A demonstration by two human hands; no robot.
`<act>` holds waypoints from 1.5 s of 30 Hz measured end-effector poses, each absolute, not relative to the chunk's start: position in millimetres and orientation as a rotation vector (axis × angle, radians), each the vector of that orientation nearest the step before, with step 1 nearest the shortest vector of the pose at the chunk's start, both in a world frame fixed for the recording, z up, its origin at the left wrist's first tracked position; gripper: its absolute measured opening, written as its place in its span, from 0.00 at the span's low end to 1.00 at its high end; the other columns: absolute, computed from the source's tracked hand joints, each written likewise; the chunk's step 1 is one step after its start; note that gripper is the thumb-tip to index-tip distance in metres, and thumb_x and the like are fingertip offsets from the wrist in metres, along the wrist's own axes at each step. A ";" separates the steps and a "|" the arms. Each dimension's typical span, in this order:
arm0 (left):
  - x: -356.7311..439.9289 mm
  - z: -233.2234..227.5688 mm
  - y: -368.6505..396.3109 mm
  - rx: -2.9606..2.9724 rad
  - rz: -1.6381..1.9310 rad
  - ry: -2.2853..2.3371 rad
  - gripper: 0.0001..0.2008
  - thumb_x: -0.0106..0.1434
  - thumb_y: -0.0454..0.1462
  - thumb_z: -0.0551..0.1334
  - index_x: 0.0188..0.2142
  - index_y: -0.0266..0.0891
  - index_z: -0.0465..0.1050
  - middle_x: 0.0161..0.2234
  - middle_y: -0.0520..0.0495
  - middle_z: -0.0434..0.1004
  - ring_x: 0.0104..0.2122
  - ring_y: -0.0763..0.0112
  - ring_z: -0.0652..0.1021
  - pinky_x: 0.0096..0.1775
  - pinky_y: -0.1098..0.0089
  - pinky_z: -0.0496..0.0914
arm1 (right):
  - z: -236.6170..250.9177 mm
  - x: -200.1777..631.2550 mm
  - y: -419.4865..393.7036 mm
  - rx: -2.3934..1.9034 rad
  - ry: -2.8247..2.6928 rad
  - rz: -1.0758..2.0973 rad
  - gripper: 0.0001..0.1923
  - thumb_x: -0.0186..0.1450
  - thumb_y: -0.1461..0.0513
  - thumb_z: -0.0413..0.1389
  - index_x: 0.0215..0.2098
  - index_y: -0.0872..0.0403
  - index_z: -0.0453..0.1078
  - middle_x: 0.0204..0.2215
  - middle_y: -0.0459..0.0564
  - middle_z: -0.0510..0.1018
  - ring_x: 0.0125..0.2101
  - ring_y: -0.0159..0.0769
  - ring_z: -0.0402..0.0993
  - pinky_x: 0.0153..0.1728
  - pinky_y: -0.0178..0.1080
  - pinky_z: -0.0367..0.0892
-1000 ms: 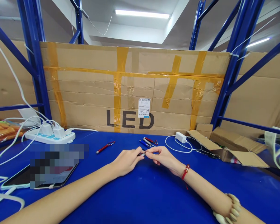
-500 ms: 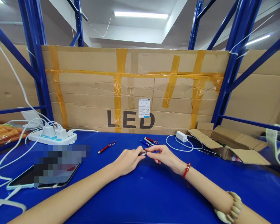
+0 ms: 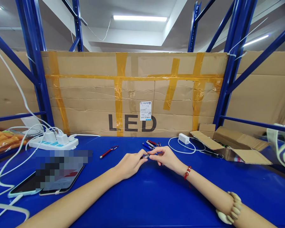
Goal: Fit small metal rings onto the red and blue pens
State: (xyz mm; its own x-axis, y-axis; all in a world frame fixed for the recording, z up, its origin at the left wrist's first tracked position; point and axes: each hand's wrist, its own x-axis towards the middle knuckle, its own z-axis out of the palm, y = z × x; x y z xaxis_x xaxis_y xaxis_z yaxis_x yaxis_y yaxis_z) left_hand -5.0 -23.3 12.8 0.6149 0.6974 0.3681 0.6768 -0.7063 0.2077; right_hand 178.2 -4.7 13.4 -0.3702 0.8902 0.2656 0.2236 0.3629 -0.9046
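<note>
- Pinching a small dark piece with a metal end (image 3: 145,156), your left hand (image 3: 129,164) and your right hand (image 3: 165,157) meet over the middle of the blue desk (image 3: 144,196).
- Your fingertips of both hands are closed on this piece, one hand at each end; it is too small to tell what it is exactly.
- Both hands rest low on the desk, with the wrists lying on the surface.
- Your right wrist carries a red bead bracelet (image 3: 186,172), and further up the arm there is a pale bead bracelet (image 3: 230,210).
- Just behind your hands lies a small group of pens (image 3: 150,144), blue and red ones, touching each other.
- One red pen (image 3: 108,152) lies alone to the left, apart from the group.
- At the left you have a power strip (image 3: 53,144) with white plugs and cables, and a tablet (image 3: 52,186) near the edge.
- At the right, a white charger (image 3: 183,138) with its cable lies beside an open cardboard box (image 3: 235,148).
- A big cardboard sheet (image 3: 133,91) with the letters LED stands at the back.
</note>
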 end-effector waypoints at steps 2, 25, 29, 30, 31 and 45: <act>-4.8 13.5 -23.6 2.774 0.661 1.183 0.10 0.65 0.40 0.44 0.41 0.41 0.58 0.30 0.51 0.70 0.28 0.70 0.73 0.30 0.74 0.63 | 12.9 178.9 -4.3 -0.977 -1.845 0.985 0.19 0.47 0.53 0.59 0.31 0.59 0.73 0.26 0.49 0.74 0.12 0.20 0.58 0.14 0.29 0.54; -5.3 12.2 -21.2 2.788 0.627 1.178 0.11 0.65 0.41 0.44 0.43 0.43 0.57 0.34 0.51 0.71 0.31 0.69 0.73 0.31 0.73 0.63 | 12.3 183.4 -5.0 -1.133 -2.044 0.555 0.15 0.51 0.51 0.56 0.25 0.54 0.72 0.16 0.44 0.71 0.13 0.25 0.63 0.17 0.29 0.55; -5.1 11.3 -20.1 2.796 0.650 1.150 0.11 0.65 0.41 0.44 0.44 0.43 0.57 0.36 0.51 0.71 0.35 0.69 0.73 0.34 0.73 0.63 | 11.8 184.0 -4.5 -1.157 -2.032 0.523 0.16 0.50 0.49 0.56 0.25 0.54 0.72 0.15 0.43 0.71 0.14 0.25 0.63 0.17 0.29 0.55; -5.1 11.3 -20.0 2.794 0.651 1.151 0.11 0.65 0.41 0.44 0.43 0.43 0.57 0.36 0.51 0.71 0.35 0.69 0.73 0.34 0.73 0.63 | 11.4 184.4 -4.1 -1.159 -2.028 0.517 0.16 0.50 0.49 0.56 0.25 0.53 0.72 0.16 0.43 0.71 0.14 0.25 0.63 0.17 0.29 0.55; -5.0 11.4 -19.9 2.791 0.648 1.154 0.11 0.64 0.41 0.44 0.43 0.43 0.57 0.36 0.52 0.71 0.35 0.69 0.73 0.34 0.73 0.63 | 11.1 184.8 -3.8 -1.159 -2.025 0.515 0.16 0.50 0.49 0.56 0.25 0.53 0.72 0.16 0.43 0.71 0.14 0.25 0.64 0.18 0.29 0.55; -6.9 11.6 -21.0 2.829 0.667 1.095 0.08 0.65 0.39 0.43 0.38 0.41 0.57 0.33 0.51 0.71 0.30 0.71 0.73 0.30 0.74 0.62 | 13.6 180.5 -7.7 -0.941 -1.957 0.830 0.17 0.45 0.51 0.60 0.20 0.58 0.70 0.22 0.45 0.68 0.14 0.22 0.60 0.13 0.30 0.59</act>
State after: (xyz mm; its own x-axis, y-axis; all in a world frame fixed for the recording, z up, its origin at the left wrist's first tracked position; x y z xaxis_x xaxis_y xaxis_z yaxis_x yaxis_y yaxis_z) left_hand -6.9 -21.0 11.6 0.6593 0.6495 0.3787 0.6341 -0.7510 0.1841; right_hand 180.5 -7.7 13.6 -0.4086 0.8343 0.3702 0.3134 0.5092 -0.8016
